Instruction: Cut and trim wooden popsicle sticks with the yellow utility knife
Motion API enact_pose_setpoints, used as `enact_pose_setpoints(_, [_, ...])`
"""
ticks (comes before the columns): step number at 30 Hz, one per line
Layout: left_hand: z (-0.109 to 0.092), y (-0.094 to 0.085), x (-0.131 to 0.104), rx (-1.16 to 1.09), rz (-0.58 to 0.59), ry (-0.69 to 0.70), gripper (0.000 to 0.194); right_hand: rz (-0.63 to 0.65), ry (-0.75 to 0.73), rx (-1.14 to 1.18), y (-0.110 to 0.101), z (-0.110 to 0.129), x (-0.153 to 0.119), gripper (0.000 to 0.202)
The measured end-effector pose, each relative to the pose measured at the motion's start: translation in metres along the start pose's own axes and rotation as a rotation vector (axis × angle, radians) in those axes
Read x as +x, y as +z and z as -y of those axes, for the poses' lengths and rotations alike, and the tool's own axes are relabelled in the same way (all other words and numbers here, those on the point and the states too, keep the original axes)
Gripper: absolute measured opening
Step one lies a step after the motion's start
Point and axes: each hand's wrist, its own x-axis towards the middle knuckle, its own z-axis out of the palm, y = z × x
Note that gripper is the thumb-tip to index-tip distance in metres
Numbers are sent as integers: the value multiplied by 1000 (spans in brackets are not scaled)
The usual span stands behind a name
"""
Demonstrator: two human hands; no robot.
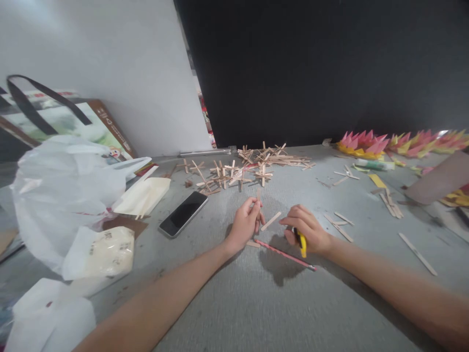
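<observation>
My left hand (247,218) pinches a short wooden craft stick (258,194) between thumb and fingers, its tip pointing up. In my right hand (305,228) is a yellow and black utility knife (301,243), gripped with its handle toward me; its blade is hard to make out. Between the hands a loose craft stick (271,221) lies slanted on the grey table. Just below them rests a red patterned pencil (286,254), with another piece of stick (253,244) by its left end, close under my left wrist.
Crossed craft sticks (227,173) are heaped at the back. A phone (183,213), a white plastic bag (66,195) and a tissue pack (112,252) lie left. Loose sticks (417,254), a glue stick (375,165) and pink-yellow paper flowers (362,144) lie right. A black panel (330,68) stands behind.
</observation>
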Motion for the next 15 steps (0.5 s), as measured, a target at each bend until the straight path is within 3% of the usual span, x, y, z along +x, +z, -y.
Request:
enact_pose_setpoints(4, [-1, 0, 0, 6, -37, -5, 38, -178, 162, 16, -3, -5, -11, 37])
enact_pose_setpoints(10, [-2, 2, 0, -26, -75, -29, 38, -170, 690, 113, 1, -8, -19, 53])
enact_pose_setpoints(15, [-1, 2, 0, -38, -63, -17, 43, -160, 834, 208, -1, -4, -9, 44])
